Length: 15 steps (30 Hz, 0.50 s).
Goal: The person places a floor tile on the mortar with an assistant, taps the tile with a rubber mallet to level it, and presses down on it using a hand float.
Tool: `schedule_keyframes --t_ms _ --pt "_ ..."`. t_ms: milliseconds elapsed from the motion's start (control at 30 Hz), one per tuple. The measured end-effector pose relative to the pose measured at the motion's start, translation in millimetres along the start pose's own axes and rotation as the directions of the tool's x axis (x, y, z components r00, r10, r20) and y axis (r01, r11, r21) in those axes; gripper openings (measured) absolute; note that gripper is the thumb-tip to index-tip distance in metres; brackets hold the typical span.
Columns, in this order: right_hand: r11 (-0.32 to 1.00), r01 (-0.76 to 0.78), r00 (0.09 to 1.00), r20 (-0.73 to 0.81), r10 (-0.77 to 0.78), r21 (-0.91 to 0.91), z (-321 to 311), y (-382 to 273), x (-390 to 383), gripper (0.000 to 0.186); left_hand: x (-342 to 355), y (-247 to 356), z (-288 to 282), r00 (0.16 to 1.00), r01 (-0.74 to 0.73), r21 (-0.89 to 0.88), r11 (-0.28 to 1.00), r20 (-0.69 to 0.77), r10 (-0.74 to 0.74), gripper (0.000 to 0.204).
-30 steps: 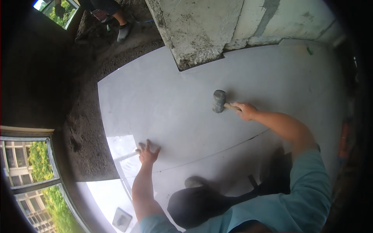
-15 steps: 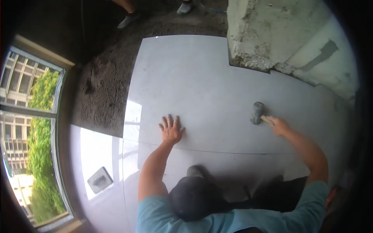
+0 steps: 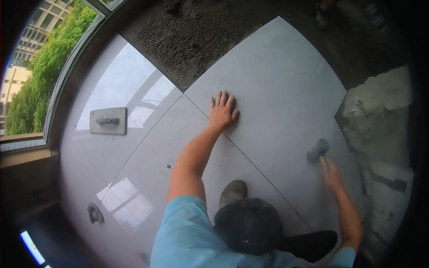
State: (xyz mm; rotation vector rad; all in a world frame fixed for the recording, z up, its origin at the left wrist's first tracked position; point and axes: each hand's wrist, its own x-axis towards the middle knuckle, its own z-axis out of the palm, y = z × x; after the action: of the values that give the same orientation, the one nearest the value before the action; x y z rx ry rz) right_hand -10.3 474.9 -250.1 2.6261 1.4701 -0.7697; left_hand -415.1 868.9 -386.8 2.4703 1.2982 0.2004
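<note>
My left hand [image 3: 223, 110] lies flat with its fingers spread on a large pale grey tile [image 3: 277, 85], close to the joint along its near edge. In my right hand [image 3: 332, 175] is the wooden handle of a rubber mallet [image 3: 318, 150]. The mallet's dark, worn head is over the right part of the same tile; whether it touches the surface I cannot tell. My right hand is slightly blurred, with its fingers closed around the handle.
Left, a grey float [image 3: 108, 121] and a suction cup [image 3: 95, 213] rest on glossy laid tiles [image 3: 147, 152] beside a window [image 3: 76, 76]. Dark rough mortar [image 3: 187, 40] borders the tile's far side. A broken wall [image 3: 380, 120] stands right. Another person's foot [image 3: 321, 17] shows at the back.
My view has turned left, so the scene appears rotated and the suction cup now shows. My left hand stays spread on the tile. The mallet remains in my right hand, over the tile's right part.
</note>
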Motion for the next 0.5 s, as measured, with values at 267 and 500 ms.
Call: schedule_keyframes --t_ms 267,500 --pt "0.935 0.009 1.0 0.018 -0.016 0.355 -43.8 -256.2 260.5 0.046 26.5 -21.4 -14.1 0.997 0.048 -0.025 0.999 0.055 -0.047 0.062" --pt "0.862 -0.086 0.971 0.234 -0.039 0.5 28.9 -327.1 341.8 0.033 29.3 -30.7 -14.1 0.981 0.105 -0.096 0.99 0.173 -0.087 0.062"
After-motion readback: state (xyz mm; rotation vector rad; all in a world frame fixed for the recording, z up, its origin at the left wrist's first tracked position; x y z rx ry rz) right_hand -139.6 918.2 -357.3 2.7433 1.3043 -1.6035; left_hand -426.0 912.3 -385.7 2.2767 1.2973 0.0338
